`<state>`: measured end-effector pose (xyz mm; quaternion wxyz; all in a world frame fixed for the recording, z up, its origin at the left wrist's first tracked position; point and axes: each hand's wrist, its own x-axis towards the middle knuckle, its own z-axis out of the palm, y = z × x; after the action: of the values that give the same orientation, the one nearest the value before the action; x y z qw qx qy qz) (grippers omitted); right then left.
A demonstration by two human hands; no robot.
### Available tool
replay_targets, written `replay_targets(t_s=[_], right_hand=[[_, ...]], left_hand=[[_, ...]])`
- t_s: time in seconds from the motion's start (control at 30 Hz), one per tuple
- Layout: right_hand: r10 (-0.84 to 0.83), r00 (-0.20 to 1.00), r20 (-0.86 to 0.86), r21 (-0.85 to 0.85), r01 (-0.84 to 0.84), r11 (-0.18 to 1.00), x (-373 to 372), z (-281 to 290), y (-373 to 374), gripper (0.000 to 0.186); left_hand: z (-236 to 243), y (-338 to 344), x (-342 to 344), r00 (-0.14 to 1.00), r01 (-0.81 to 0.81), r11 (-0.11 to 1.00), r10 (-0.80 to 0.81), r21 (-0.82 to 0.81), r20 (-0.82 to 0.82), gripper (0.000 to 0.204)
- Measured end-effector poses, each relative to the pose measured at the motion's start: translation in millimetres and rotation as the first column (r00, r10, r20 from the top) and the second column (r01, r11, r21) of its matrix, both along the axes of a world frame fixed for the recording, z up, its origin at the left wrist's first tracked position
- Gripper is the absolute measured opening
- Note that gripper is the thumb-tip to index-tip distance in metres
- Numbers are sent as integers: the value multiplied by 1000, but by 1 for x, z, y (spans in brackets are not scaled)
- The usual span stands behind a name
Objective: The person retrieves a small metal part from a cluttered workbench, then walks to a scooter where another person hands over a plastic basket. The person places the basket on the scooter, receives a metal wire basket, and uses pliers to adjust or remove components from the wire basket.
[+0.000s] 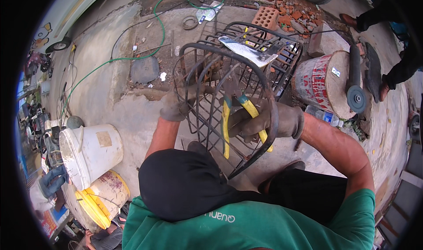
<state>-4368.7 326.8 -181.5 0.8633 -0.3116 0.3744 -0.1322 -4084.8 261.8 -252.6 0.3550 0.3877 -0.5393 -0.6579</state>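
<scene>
A dark metal wire basket point(200, 106) with thick curved rims stands upright in front of me, close to my knees. My left hand point(175, 105), in a dirty grey glove, grips its left side; its fingertips are partly hidden by the bars. In my gloved right hand point(273, 120) is a pair of pliers point(226, 122) with yellow and teal handles spread apart. The jaws point away from me among the bars; what lies between them is too small to tell. A similar wire basket point(288, 58) lies just beyond, with a white flat piece point(247, 51) on top.
At right, an angle grinder point(355, 80) rests on a red-and-white bucket point(315, 82), near a plastic bottle point(326, 116). A hollow brick point(265, 17) and rubble point(296, 18) lie beyond. A green hose point(161, 27) crosses the ground. White buckets point(99, 151) stand left; another person's leg point(403, 67) shows far right.
</scene>
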Motion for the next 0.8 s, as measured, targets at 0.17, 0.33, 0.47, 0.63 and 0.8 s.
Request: replay_targets(t_s=[0.17, 0.33, 0.47, 0.63, 0.8], right_hand=[[7, 989, -148, -216, -39, 976, 9, -12, 6, 50], [-18, 997, -69, -150, 7, 989, 15, -17, 15, 46], [-190, 964, 187, 169, 159, 973, 16, -8, 13, 39], [-194, 981, 31, 151, 187, 971, 13, 10, 11, 47], [-134, 991, 3, 125, 132, 983, 6, 13, 11, 54]], left_hand=[[-1, -1, 0, 994, 30, 1000, -30, 8, 102, 72], [-11, -3, 7, 982, 108, 980, -79, -164, 172, 73], [-15, 0, 9, 969, 31, 986, 11, 164, -245, 71], [-26, 1, 6, 911, 60, 977, 30, 203, -412, 77], [-26, -4, 11, 962, 38, 975, 23, 219, -273, 75]])
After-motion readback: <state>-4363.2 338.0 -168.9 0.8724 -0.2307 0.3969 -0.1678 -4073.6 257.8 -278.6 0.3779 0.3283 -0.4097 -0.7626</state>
